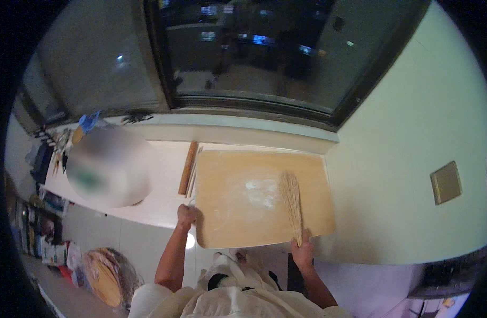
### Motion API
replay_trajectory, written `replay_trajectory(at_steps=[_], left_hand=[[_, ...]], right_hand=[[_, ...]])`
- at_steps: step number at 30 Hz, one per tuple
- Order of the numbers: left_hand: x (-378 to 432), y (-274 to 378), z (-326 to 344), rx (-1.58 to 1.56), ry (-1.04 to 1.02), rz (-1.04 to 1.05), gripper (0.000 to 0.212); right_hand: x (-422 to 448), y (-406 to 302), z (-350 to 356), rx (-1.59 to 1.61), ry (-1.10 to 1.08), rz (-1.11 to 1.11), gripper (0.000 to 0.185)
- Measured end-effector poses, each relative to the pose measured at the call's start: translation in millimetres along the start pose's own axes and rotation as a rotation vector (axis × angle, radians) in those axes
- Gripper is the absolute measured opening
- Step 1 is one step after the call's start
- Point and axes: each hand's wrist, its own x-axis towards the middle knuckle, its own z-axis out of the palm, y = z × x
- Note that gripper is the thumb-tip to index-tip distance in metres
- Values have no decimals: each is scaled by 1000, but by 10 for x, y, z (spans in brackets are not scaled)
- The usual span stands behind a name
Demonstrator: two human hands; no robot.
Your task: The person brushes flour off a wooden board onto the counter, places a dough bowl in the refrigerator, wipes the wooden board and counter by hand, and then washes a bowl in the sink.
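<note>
A wooden board (235, 171) with rounded corners lies before me, with white powder (263, 192) like flour spread near its middle. My right hand (303, 250), at the board's near right edge, grips the handle end of a straw whisk brush (292, 198), whose bristles fan out over the board just right of the powder. My left hand (186, 215) is closed at the board's near left side; whether it holds the edge or something pale beside it, I cannot tell. A wooden rolling pin (188, 169) and thin sticks (193, 175) lie left of the board.
A blurred round shape (110, 167) covers part of the white counter (164, 159) at left. Brushes and small tools (60, 147) stand beyond it. Behind the board are a sill and a dark window (251, 71); a wall (386, 179) bounds the right. A wrapped bundle (104, 278) sits on the floor.
</note>
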Motion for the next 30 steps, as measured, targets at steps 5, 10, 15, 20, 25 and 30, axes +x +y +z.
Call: replay_trajectory(at_steps=[5, 10, 15, 20, 25, 30], left_hand=[[-662, 898, -333, -706, -98, 142, 24], [-971, 1542, -748, -756, -217, 372, 24], [-1257, 2200, -671, -1085, -277, 501, 11], [-1193, 2309, -562, -1274, -363, 525, 17], [-1449, 2533, -562, -1467, -396, 505, 24], [-1584, 2774, -678, -1186, -361, 568, 21]], right_hand=[[-338, 523, -45, 21, 105, 170, 42], [-474, 224, -236, 128, 263, 52, 39], [-376, -374, -654, 233, 211, -140, 46], [-552, -1282, -885, 137, 55, -395, 55], [-639, -1535, -985, 178, -7, -405, 57], [-654, -1153, -962, 228, 147, -324, 55]])
